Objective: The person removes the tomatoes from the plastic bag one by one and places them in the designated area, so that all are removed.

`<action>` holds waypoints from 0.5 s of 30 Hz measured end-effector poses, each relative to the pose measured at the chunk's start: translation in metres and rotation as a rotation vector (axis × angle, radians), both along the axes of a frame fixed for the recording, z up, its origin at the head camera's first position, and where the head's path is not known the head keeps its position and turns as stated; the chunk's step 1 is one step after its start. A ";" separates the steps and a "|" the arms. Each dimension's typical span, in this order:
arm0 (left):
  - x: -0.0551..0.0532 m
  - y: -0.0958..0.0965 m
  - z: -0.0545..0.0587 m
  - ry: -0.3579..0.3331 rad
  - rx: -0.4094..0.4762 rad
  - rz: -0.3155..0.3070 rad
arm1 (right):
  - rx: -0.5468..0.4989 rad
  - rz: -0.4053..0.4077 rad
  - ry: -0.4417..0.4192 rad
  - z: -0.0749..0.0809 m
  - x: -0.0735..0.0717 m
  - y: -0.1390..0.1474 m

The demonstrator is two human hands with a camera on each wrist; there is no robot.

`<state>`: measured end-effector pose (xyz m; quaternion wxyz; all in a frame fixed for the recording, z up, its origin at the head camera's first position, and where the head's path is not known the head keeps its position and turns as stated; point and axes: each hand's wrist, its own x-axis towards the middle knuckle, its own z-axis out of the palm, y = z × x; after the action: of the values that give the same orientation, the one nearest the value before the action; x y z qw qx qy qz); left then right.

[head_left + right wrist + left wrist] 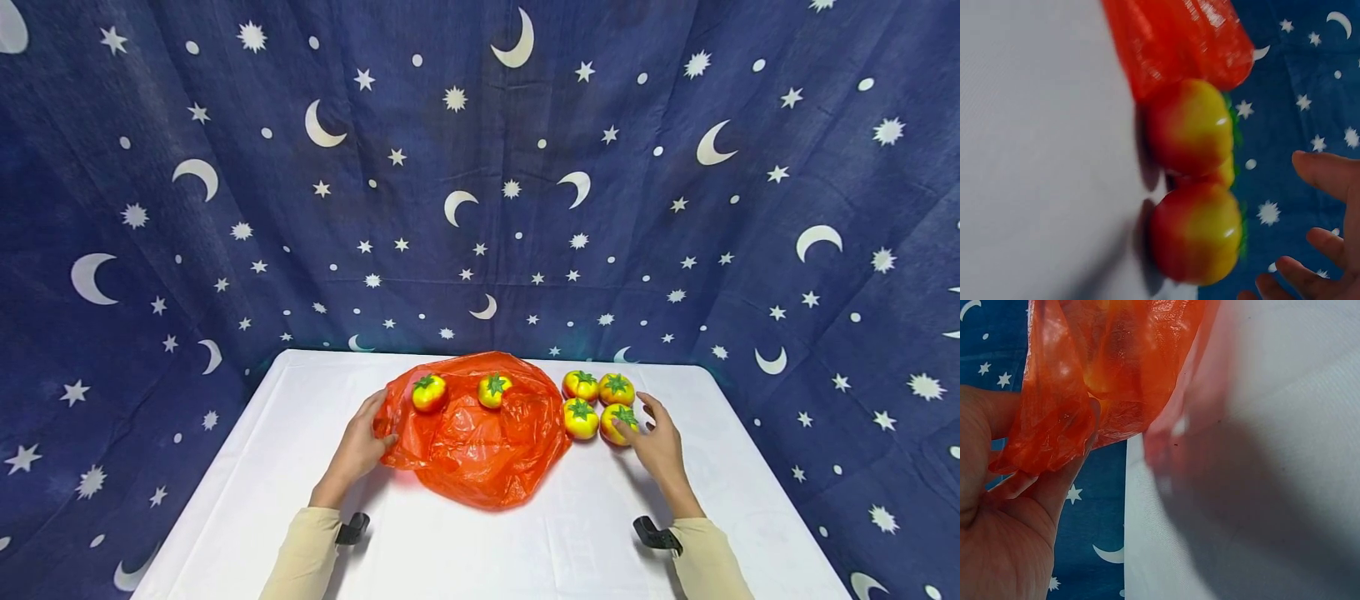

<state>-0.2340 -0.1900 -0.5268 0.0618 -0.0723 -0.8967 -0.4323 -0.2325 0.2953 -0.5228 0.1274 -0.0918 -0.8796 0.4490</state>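
Note:
A red plastic bag [480, 458] lies spread on the table, its left rim held by my left hand [358, 446]. In the left wrist view, thumb and fingers of the left hand [1016, 512] curl round the bag's edge [1054, 425]. One red-and-yellow tomato [429, 393] with green leaves sits in the bag at its left, and another tomato [494, 390] farther right. My right hand [660, 442] has its fingers spread around the near right tomato [618, 423] of a group. In the right wrist view, that hand's fingers [1322, 178] are apart from the tomatoes [1194, 234].
More tomatoes of the group, such as the back left one [581, 386] and the near left one [581, 419], stand close by the bag's right side. A white cloth covers the table [450, 554]. Behind it hangs a blue curtain [420, 275] with moons and stars.

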 end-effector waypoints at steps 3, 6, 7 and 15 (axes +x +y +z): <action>0.000 0.000 0.001 -0.004 0.001 -0.002 | -0.013 0.004 0.060 0.009 0.002 -0.006; -0.001 0.000 0.001 -0.003 -0.003 -0.002 | -0.037 0.027 0.115 0.020 0.004 -0.016; -0.001 0.000 0.001 -0.002 -0.004 -0.003 | -0.047 0.036 0.131 0.023 0.005 -0.019; 0.001 0.000 0.002 0.007 -0.002 -0.002 | -0.070 0.102 0.176 0.041 0.012 -0.049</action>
<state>-0.2334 -0.1901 -0.5252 0.0642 -0.0746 -0.8969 -0.4310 -0.2202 0.2460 -0.4822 0.1777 -0.0115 -0.8524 0.4917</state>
